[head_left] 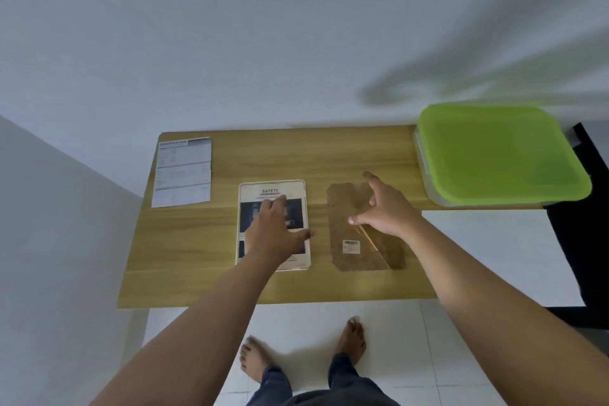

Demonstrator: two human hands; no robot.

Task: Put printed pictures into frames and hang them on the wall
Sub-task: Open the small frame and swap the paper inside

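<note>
A white picture frame lies flat on the wooden table, with a printed "SAFETY" picture in it. My left hand rests flat on the print, fingers spread. To its right lies the brown frame backing board, with a small white label and its stand flap lifted a little. My right hand hovers over that board, thumb and fingers apart, thumb tip touching near the flap. A second printed sheet, headed "SPECIFICATION", lies at the table's far left.
A clear storage box with a green lid stands on the table's far right corner. The white wall rises directly behind the table. A dark piece of furniture stands to the right. My bare feet are on the white tiles below.
</note>
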